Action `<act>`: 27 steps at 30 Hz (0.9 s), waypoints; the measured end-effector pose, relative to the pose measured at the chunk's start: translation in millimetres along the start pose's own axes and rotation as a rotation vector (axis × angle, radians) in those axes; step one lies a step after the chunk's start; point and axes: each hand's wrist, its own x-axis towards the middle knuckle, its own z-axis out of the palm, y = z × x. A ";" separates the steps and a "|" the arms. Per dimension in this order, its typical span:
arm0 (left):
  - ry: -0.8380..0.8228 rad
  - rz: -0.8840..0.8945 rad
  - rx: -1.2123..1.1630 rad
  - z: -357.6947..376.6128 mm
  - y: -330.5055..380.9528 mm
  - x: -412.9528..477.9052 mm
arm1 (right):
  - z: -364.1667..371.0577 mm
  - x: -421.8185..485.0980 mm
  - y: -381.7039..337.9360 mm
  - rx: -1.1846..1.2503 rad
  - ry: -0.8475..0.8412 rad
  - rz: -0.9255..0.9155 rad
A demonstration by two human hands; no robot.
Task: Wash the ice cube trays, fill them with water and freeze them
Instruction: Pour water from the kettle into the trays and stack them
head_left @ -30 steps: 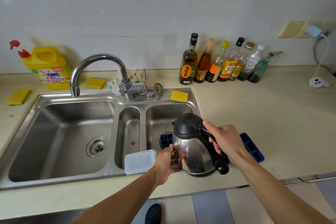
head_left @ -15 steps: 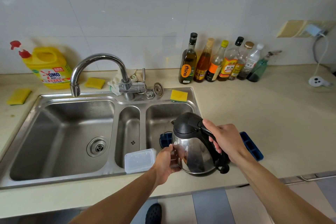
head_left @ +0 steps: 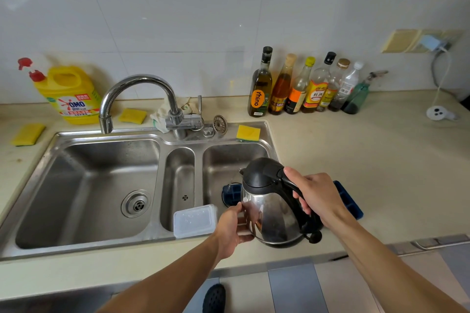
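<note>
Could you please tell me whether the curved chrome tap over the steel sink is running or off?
Off: no water falls from the curved chrome tap, and no stream reaches the large steel basin below.

Lower center: right hand (head_left: 318,197) grips the kettle (head_left: 269,213) handle, left hand (head_left: 232,229) holds its side, blue ice tray (head_left: 348,202) behind.
</note>
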 end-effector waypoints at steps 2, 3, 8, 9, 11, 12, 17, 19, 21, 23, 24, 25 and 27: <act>0.006 -0.003 -0.003 0.5 -1.7 -0.2 | -1.2 -1.9 -0.1 0.000 -0.002 -0.001; 0.006 -0.005 -0.002 0.8 -2.4 -0.3 | -1.7 -2.8 -0.3 -0.001 -0.004 -0.002; 0.009 -0.004 0.006 1.8 -3.8 -3.3 | -3.6 -6.2 -0.6 -0.006 0.002 0.010; 0.010 -0.002 0.009 1.8 -3.5 -4.7 | -3.6 -6.4 -0.6 -0.005 0.002 0.013; 0.015 0.005 0.013 1.5 -4.1 -6.7 | -3.9 -7.5 -1.0 -0.003 0.000 0.018; 0.017 0.009 0.016 1.4 -4.5 -7.6 | -4.3 -8.5 -1.3 -0.001 -0.002 0.018; 0.031 0.006 0.019 0.8 -4.1 -9.8 | -4.1 -11.9 -3.9 0.016 0.002 0.022; 0.026 0.007 0.026 1.1 -3.4 -10.5 | -4.4 -13.6 -5.0 0.022 0.009 0.024; 0.026 0.005 0.036 1.9 -3.0 -10.5 | -5.6 -15.5 -4.9 0.021 0.020 0.028; 0.025 0.004 0.045 3.3 -2.7 -10.4 | -7.6 -16.8 -4.8 0.021 0.032 0.037; 0.024 0.004 0.050 4.0 -2.5 -10.3 | -8.7 -17.2 -5.0 0.021 0.037 0.042; 0.021 0.003 0.053 4.7 -2.3 -10.3 | -9.4 -17.3 -5.5 0.021 0.040 0.046; 0.016 0.001 0.057 6.1 -1.9 -10.4 | -10.8 -17.2 -5.9 0.025 0.043 0.052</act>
